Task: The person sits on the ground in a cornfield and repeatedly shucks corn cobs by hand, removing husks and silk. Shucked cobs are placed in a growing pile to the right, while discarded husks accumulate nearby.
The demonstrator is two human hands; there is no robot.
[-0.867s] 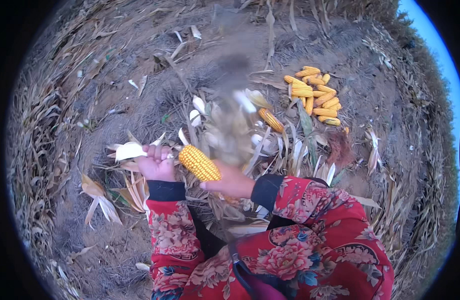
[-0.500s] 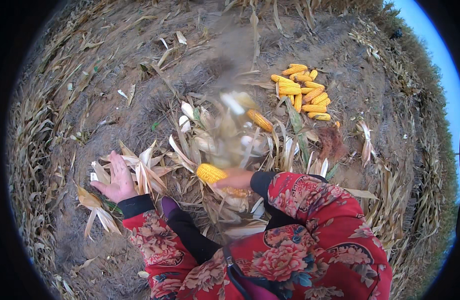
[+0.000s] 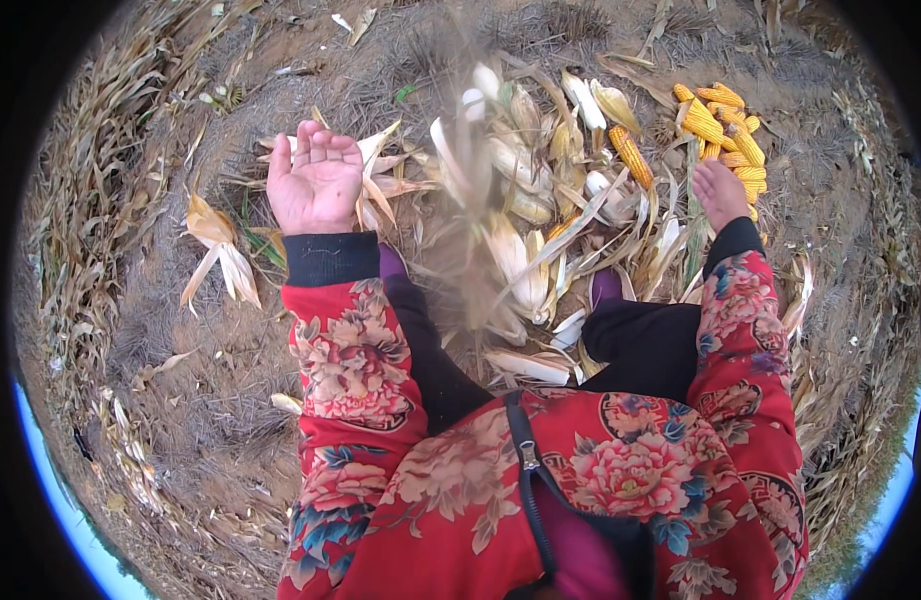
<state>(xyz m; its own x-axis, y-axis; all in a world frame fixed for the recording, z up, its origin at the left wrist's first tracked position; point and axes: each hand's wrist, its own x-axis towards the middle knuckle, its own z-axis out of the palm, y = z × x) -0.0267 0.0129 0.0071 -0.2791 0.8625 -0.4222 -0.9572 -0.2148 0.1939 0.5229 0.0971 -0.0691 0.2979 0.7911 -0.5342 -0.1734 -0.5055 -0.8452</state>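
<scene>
My left hand (image 3: 314, 180) is open, palm up, over a spread of pale husk leaves (image 3: 379, 180) on the ground at the left. My right hand (image 3: 719, 190) reaches out to the right, empty, its fingers right beside a pile of several husked yellow corn cobs (image 3: 721, 125). One more yellow cob (image 3: 631, 155) lies apart from the pile, to its left. Between my arms lies a heap of unhusked ears in pale husks (image 3: 526, 200). A blurred strand hangs in front of the heap.
Dry stalks and leaves ring the bare brown earth on all sides. A single husk (image 3: 216, 245) lies left of my left arm. My knees in dark trousers (image 3: 641, 340) are bent under the heap. My red flowered jacket fills the lower picture.
My right hand held a yellow cob near my lap; now it is empty, stretched out to the cob pile. My left hand has turned palm up over the husks.
</scene>
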